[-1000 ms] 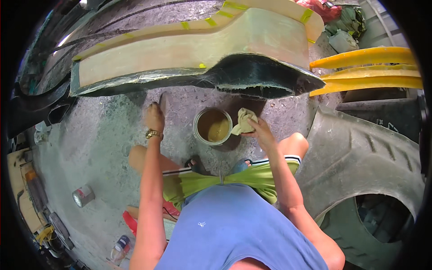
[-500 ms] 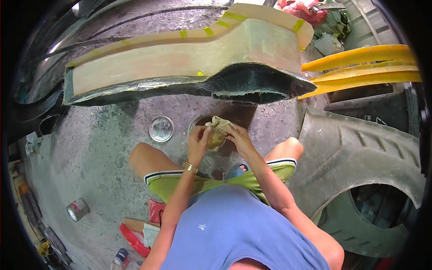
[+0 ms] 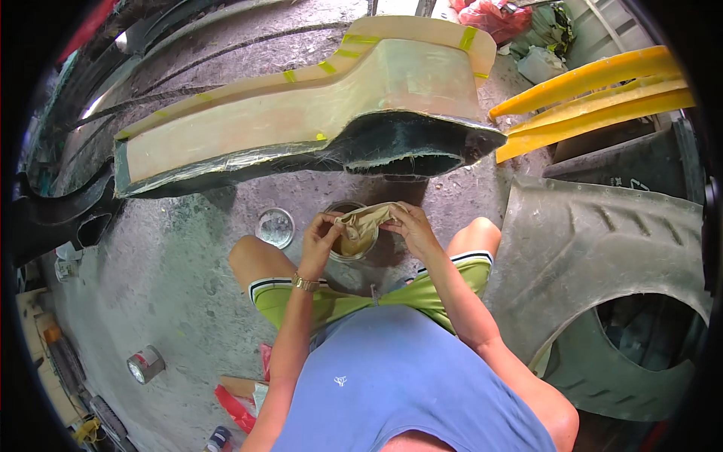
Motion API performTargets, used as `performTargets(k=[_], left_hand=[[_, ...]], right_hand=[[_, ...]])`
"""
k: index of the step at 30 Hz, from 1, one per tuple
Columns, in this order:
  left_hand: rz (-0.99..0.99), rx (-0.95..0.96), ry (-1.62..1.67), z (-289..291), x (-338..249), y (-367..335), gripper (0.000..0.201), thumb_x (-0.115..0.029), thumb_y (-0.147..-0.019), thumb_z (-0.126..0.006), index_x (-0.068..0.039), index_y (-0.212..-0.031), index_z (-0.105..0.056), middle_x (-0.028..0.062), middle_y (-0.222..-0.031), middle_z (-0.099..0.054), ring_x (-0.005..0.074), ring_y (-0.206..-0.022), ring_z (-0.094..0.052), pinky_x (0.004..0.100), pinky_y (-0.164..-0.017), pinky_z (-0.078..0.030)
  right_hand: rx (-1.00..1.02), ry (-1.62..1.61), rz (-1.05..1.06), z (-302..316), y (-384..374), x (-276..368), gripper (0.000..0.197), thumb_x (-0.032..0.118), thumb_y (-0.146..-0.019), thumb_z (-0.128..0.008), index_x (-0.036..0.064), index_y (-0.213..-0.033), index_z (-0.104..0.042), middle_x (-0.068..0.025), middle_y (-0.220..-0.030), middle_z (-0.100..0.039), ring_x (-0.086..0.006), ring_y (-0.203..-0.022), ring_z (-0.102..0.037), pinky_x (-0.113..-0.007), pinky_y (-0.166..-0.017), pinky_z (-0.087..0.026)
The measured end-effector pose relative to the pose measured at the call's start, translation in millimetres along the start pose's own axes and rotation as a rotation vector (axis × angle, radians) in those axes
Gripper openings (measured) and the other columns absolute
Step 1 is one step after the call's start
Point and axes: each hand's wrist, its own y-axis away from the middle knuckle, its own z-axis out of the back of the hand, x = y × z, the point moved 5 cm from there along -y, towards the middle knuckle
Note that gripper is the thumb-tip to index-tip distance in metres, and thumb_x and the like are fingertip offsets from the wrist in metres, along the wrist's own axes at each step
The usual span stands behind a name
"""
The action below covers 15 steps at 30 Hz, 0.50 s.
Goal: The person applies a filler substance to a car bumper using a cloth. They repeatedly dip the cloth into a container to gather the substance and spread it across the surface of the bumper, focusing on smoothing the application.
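A crumpled beige cloth (image 3: 372, 218) is stretched between my two hands over an open round tub (image 3: 351, 258). Yellowish-brown contents show inside the tub below it. My left hand (image 3: 320, 236) pinches one edge of the cloth, and a watch sits on that wrist. My right hand (image 3: 412, 228) grips the opposite edge with bent fingers. The cloth sags in folds between them and hides part of the tub's far side. To the left of the tub, a round clear-looking lid or shallow dish (image 3: 276, 228) lies on the floor.
Ahead lies a long pale moulded piece (image 3: 422, 75) with ragged dark edges and yellow tape strips. Curved yellow parts (image 3: 602, 83) are at far right, near a grey vented panel (image 3: 557, 233). A metal can (image 3: 145, 364) rests on the concrete floor (image 3: 188, 294) at left.
The bunched cloth has been spread wider between my hands. My left hand has shifted slightly left and down, my right hand slightly right. The view has tilted a little.
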Motion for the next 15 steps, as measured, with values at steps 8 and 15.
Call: performTargets(k=[8,15], left_hand=[[-0.069,-0.250,-0.286,14,0,8,0.008,-0.007,-0.085,-0.060,-0.004,-0.086,-0.053,0.0015,-0.077,-0.060,0.0067,-0.067,-0.055,0.0205,-0.061,-0.044],[0.041,-0.176,0.176,1,-3,17,0.007,-0.004,-0.086,-0.058,-0.005,-0.091,-0.053,0.0002,-0.089,-0.059,0.0060,-0.078,-0.055,0.0213,-0.065,-0.046]], right_hand=[[0.304,1.156,0.619,-86,50,23,0.037,0.016,-0.078,-0.067,0.0020,-0.111,-0.059,-0.0157,-0.119,-0.056,-0.0319,-0.109,-0.053,-0.038,-0.094,-0.041],[0.008,0.673,0.389,-57,32,15,0.043,0.013,-0.079,-0.067,0.0028,-0.119,-0.054,-0.0112,-0.128,-0.050,-0.0230,-0.120,-0.046,-0.036,-0.098,-0.037]])
